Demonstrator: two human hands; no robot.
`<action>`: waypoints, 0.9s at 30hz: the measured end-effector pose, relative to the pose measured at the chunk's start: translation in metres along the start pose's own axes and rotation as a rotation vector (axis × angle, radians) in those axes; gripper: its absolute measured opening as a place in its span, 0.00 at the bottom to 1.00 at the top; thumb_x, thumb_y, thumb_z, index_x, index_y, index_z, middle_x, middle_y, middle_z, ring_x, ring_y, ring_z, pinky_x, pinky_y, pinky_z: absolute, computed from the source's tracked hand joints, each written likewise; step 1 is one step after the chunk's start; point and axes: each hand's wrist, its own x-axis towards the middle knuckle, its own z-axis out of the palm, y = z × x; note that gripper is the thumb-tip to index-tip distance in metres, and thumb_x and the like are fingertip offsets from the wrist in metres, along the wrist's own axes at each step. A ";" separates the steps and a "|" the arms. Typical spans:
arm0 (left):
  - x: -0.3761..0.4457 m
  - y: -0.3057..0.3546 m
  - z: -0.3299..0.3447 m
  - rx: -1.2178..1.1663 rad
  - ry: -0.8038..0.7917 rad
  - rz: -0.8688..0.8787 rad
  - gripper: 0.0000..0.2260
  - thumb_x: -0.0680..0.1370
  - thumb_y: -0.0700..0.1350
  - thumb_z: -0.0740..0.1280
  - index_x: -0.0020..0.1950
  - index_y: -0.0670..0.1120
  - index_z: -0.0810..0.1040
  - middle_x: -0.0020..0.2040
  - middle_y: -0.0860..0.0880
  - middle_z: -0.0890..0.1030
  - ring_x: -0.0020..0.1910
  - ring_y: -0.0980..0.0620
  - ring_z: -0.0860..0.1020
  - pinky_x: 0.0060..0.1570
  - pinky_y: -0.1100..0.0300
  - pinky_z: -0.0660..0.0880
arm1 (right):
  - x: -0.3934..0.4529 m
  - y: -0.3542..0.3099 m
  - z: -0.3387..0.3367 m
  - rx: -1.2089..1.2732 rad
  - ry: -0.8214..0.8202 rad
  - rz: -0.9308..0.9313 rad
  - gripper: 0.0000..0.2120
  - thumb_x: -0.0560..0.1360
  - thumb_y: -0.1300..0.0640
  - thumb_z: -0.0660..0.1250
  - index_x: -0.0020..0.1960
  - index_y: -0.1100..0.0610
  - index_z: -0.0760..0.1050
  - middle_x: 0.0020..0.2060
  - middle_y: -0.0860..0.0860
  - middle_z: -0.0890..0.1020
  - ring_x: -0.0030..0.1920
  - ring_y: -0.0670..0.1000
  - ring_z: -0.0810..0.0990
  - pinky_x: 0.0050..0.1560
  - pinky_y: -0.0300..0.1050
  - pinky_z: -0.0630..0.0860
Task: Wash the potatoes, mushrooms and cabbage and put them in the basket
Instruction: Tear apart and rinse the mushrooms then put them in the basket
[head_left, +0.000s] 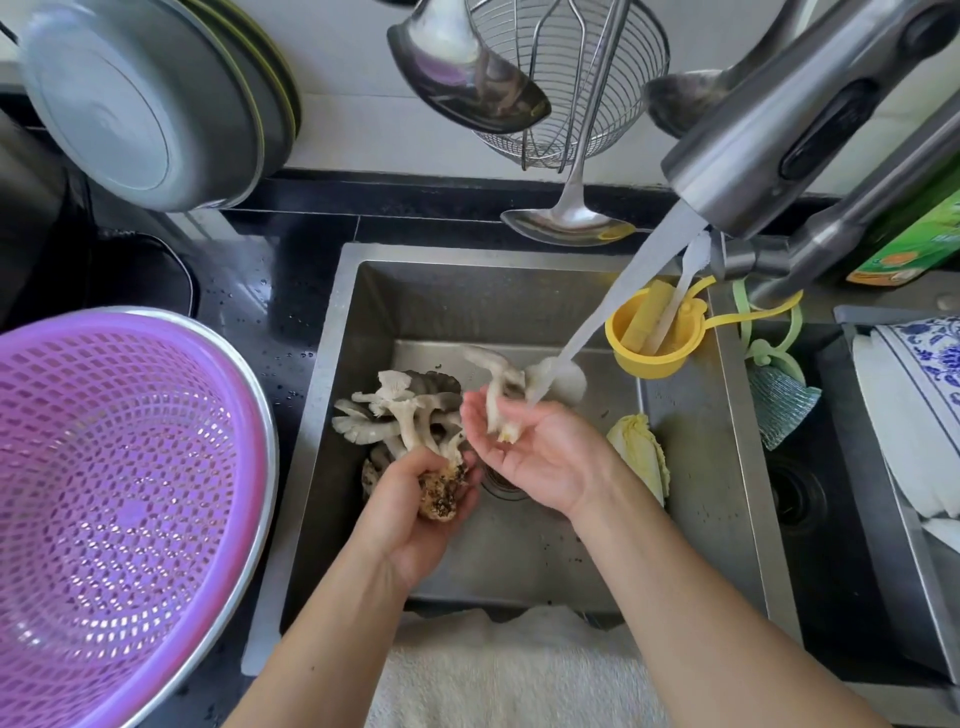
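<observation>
My left hand (415, 499) grips the dirty base of a cluster of grey-white oyster mushrooms (400, 410) over the steel sink (332, 332). My right hand (530, 452) lies palm up with a single mushroom (498, 384) resting across its fingers, right under the water stream (613, 301) from the faucet (789, 124). A piece of pale yellow-green cabbage (641, 449) lies in the sink to the right of that hand. The purple plastic basket (119, 509), sitting in a metal bowl, stands on the counter at the left. No potatoes are visible.
A yellow strainer cup (654, 332) hangs on the sink's right wall. Ladles and a wire skimmer (566, 78) hang above. Metal basins (140, 98) lean at the back left. A blue-white dish (924, 384) sits in the right rack. A white towel (509, 670) lies along the front edge.
</observation>
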 end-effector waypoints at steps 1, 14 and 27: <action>-0.001 0.001 0.000 0.007 -0.001 -0.004 0.11 0.79 0.35 0.60 0.56 0.38 0.80 0.50 0.40 0.84 0.49 0.44 0.82 0.60 0.50 0.76 | -0.003 -0.001 -0.002 -0.026 -0.002 0.008 0.10 0.81 0.69 0.64 0.61 0.69 0.76 0.58 0.65 0.84 0.54 0.62 0.86 0.56 0.57 0.84; 0.001 0.002 0.002 -0.002 -0.003 -0.020 0.14 0.78 0.36 0.61 0.62 0.36 0.79 0.51 0.39 0.84 0.47 0.45 0.83 0.60 0.50 0.77 | -0.006 -0.003 -0.014 0.014 0.061 0.064 0.15 0.81 0.68 0.64 0.67 0.71 0.74 0.60 0.67 0.82 0.54 0.58 0.86 0.46 0.51 0.86; 0.006 0.000 0.007 -0.058 -0.032 -0.061 0.12 0.78 0.36 0.59 0.57 0.34 0.78 0.49 0.39 0.82 0.44 0.45 0.81 0.54 0.53 0.77 | 0.078 -0.052 -0.062 -0.899 0.491 -0.199 0.08 0.81 0.70 0.62 0.57 0.61 0.75 0.43 0.57 0.80 0.37 0.50 0.78 0.34 0.39 0.77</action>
